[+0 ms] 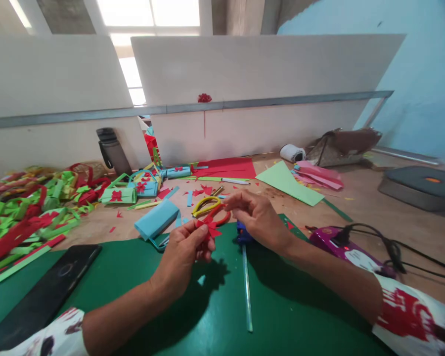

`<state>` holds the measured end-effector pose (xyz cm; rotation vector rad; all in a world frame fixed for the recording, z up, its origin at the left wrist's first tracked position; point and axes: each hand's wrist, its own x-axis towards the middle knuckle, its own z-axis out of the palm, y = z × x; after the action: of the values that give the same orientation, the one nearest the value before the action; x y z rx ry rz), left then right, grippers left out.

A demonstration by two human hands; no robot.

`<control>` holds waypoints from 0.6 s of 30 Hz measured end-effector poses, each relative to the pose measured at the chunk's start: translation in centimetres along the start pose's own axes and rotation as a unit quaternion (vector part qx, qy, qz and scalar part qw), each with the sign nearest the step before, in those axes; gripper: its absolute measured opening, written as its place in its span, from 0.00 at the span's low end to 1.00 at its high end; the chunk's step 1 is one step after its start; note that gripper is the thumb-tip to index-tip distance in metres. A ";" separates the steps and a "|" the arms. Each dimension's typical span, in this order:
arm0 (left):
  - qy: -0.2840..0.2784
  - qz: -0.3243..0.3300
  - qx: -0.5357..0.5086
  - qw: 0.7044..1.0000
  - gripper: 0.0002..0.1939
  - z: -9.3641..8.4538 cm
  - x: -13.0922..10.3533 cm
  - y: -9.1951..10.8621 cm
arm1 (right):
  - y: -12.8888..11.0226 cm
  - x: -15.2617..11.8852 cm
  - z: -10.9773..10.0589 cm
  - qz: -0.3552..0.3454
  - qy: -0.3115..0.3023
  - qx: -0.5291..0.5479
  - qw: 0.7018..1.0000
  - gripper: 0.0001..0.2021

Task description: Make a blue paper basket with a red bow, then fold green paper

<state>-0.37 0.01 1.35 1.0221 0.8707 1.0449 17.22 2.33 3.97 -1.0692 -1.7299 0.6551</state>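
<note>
- A heap of green and red paper strips [25, 217] is piled beyond the left end of the green mat [133, 257]
- A black phone [46, 291] is laid on the left part of the mat
- A dark bottle [113, 151] is seen well beyond the mat, with a green paper bag [113, 196], trimmed with a red bow, set nearer to it
- A folded blue paper piece [157, 217] is placed at the mat's far edge
- The left hand [185, 247] is held above the mat, a red paper flower [209, 228] being pinched between thumb and fingers over its far middle part
- Yellow-handled scissors [207, 200] are left just beyond the mat's far edge, and a red paper sheet [230, 168] is spread farther beyond it
- A clear stick [247, 291] is laid on the mat, its far end met by a blue tool [242, 233], partly hidden
- The right hand [259, 217] is raised over the mat's far edge, thumb and index finger drawn close; whether anything is pinched cannot be told
- A pale green sheet [291, 183] is spread beyond the mat, toward its right
- A purple power strip [346, 247] is placed to the mat's right
</note>
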 end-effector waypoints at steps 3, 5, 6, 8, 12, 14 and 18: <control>-0.017 -0.027 -0.013 0.999 0.11 0.1 0.0 -0.4 | 0.1 -0.8 0.4 0.025 -0.031 0.038 0.998 0.10; -0.022 -0.042 -0.027 0.999 0.10 0.1 0.0 -0.4 | 0.2 -1.3 0.7 0.057 -0.054 0.060 0.995 0.10; -0.022 -0.048 -0.034 0.998 0.10 0.0 0.0 -0.4 | 0.3 -1.5 0.8 0.073 -0.062 0.068 0.993 0.10; -0.020 -0.061 -0.045 0.997 0.10 0.0 0.0 -0.3 | 0.3 -1.7 1.0 0.105 -0.068 0.089 0.988 0.09; -0.012 -0.080 -0.060 0.995 0.09 0.0 0.2 -0.2 | 0.1 -1.7 1.1 0.165 -0.087 0.190 0.964 0.06; -0.009 -0.085 -0.064 0.994 0.09 -0.1 0.3 -0.3 | 0.0 -1.7 1.1 0.194 -0.095 0.248 0.944 0.04; -0.019 -0.083 -0.064 0.994 0.09 -0.4 0.5 -0.8 | 0.2 -2.0 1.0 0.253 -0.089 0.303 0.915 0.07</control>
<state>-0.36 0.44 0.41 0.8440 0.8326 0.9251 16.67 0.66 2.53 -1.0189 -1.2403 1.5414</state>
